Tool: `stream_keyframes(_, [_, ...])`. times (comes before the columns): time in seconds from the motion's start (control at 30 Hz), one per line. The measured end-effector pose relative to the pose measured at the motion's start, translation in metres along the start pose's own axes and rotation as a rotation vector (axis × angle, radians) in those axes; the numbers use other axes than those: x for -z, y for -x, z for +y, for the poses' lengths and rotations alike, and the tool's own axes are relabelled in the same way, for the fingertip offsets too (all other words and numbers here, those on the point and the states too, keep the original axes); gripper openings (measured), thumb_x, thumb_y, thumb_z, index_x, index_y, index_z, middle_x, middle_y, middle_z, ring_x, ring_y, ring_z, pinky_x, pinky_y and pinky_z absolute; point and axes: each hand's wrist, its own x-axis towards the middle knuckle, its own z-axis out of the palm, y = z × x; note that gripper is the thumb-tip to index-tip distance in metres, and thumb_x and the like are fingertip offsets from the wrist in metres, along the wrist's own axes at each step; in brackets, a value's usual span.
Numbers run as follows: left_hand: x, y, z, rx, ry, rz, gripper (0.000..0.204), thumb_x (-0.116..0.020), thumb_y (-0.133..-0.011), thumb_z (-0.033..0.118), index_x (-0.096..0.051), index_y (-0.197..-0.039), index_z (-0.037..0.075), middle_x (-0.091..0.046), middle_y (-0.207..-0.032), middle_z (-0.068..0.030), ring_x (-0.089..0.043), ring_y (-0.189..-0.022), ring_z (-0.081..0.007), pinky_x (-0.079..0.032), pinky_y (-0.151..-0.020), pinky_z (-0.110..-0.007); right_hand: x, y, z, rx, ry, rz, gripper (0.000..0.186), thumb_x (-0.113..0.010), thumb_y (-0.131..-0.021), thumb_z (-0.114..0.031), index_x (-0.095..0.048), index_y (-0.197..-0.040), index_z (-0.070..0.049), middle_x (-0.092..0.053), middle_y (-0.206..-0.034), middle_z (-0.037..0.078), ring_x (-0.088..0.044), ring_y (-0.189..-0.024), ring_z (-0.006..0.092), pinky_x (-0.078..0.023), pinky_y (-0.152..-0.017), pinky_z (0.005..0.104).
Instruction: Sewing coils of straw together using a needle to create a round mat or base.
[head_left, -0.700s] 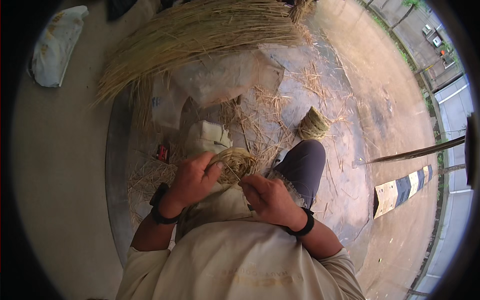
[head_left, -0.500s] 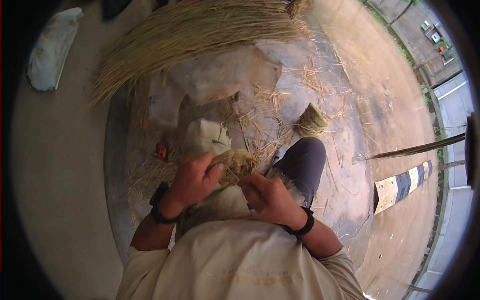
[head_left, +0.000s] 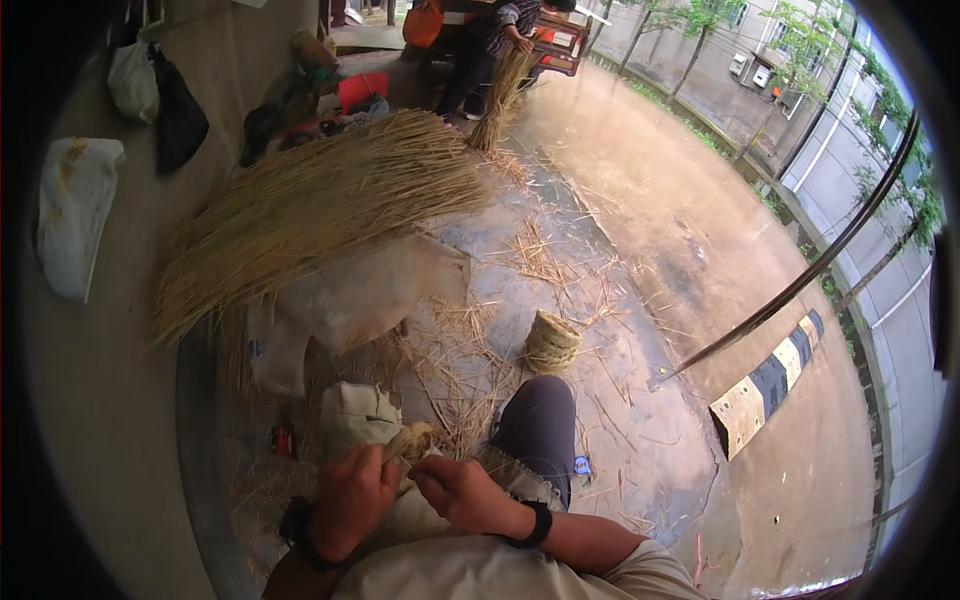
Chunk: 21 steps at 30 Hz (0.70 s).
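Note:
At my lap, my left hand (head_left: 353, 498) has its fingers wrapped round a yellowish straw piece (head_left: 411, 437), partly hidden by the hand. Just to its right my right hand (head_left: 462, 492) is closed in a pinch on a thin strand drawn from that piece. Pale cloth (head_left: 358, 410) covers my left leg, and my dark-trousered right knee (head_left: 535, 420) juts forward. Beyond the knee a coiled ring of straw rope (head_left: 551, 343) rests on the ground among loose straw.
A long straw pile (head_left: 315, 210) lies ahead over plastic sheeting (head_left: 365, 290). Another person (head_left: 500, 35) grips an upright straw bundle (head_left: 497, 100) beside a wooden bench. Sacks (head_left: 78, 210) are at the left; a bent pole (head_left: 800, 287) and striped ramp (head_left: 765, 385) are at the right.
The view has tilted up, bringing the other person, bench and trees into sight, so my hands and lap sit lower in the picture. Both hands remain on the straw piece.

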Motion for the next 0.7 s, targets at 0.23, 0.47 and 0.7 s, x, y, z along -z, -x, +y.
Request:
stream_keyframes(0.23, [-0.003,0.007,-0.014,0.007,0.025,0.008,0.012,-0.068,-0.090,0.014,-0.063,-0.092,0.004,-0.066,-0.082,-0.0170,-0.069,-0.072,-0.0414,-0.055,-0.062,-0.050,0.010,0.005,0.003,0.107,0.185,-0.188,0.012,-0.060,-0.101,-0.010,-0.066,-0.107,-0.002,-0.066,-0.071,0.013,-0.070,-0.063,0.0257,-0.054,-0.061,0.0381])
stream_keyframes(0.47, [-0.009,0.011,-0.018,-0.211,-0.079,-0.012,0.013,-0.071,-0.087,0.020,-0.063,-0.089,0.009,-0.067,-0.080,-0.0104,-0.070,-0.067,-0.0344,-0.056,-0.057,-0.046,0.012,-0.004,0.004,0.173,0.284,-0.133,0.014,-0.065,-0.099,-0.019,-0.068,-0.104,-0.006,-0.069,-0.074,0.012,-0.070,-0.064,0.0317,-0.057,-0.064,0.0421])
stream_keyframes(0.7, [0.001,0.010,-0.005,-0.468,-0.147,-0.094,0.017,-0.073,-0.085,0.023,-0.061,-0.083,0.011,-0.065,-0.074,-0.0083,-0.070,-0.063,-0.0263,-0.056,-0.053,-0.042,0.027,-0.033,-0.002,0.302,0.520,-0.090,0.019,-0.067,-0.098,-0.026,-0.070,-0.095,-0.008,-0.071,-0.085,0.013,-0.071,-0.078,0.0377,-0.057,-0.071,0.0498])
